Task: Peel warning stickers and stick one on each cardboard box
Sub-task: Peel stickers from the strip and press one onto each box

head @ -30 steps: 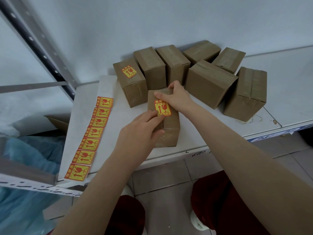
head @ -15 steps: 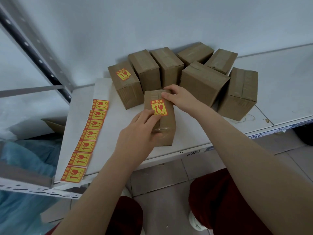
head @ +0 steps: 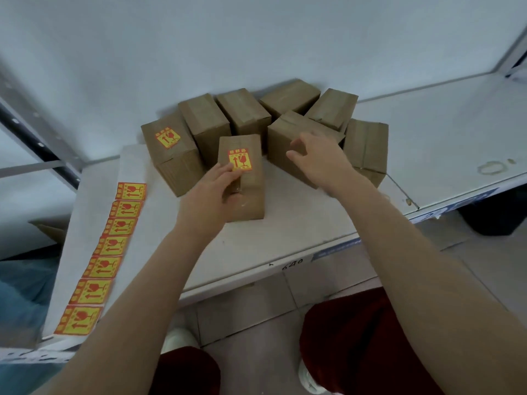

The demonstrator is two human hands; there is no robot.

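Observation:
A small cardboard box stands near the shelf's front with a yellow-and-red warning sticker on its top. My left hand grips this box at its near left side, fingertips touching the sticker's lower edge. My right hand hovers off the box to the right, fingers loosely spread, in front of a larger plain box. A stickered box stands at the left of the cluster. A strip of warning stickers lies along the shelf's left edge.
Several plain cardboard boxes stand clustered against the white wall. The white shelf stretches right, with a rubber band on it. A metal upright rises at the left. Tiled floor and my red-clad knees lie below.
My right hand has let go of the front box's far end and lifted away to the right. My left hand has slid up the box toward the sticker.

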